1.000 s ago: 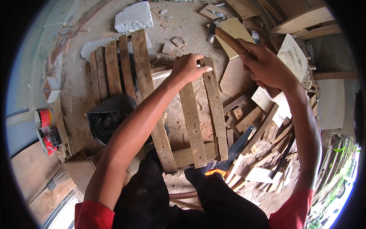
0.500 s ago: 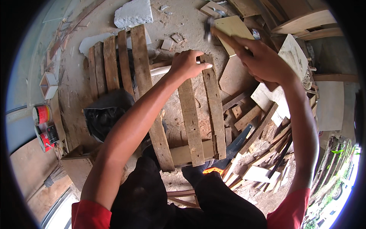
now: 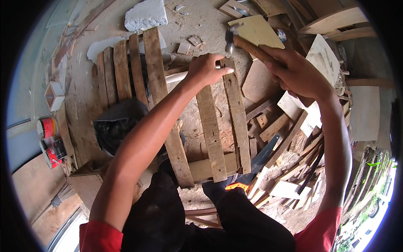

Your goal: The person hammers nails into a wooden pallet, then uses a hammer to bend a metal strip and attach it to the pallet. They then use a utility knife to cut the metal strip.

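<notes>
Left forearm (image 3: 147,134) hides one slat (image 3: 155,69) (partly).

A brown slatted wooden frame (image 3: 212,138) stretches before the person. A crumpled black plastic bag (image 3: 114,130) sits just left of it; a long orange-handled metal handsaw (image 3: 262,158) lies near its right side. A rough white rectangular block (image 3: 145,16) lies beyond, toward the left.

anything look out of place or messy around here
The handsaw stands out: it lies among jumbled wood scraps, its orange handle close to the person's right trouser leg, which seems an awkward spot for a blade.
</notes>
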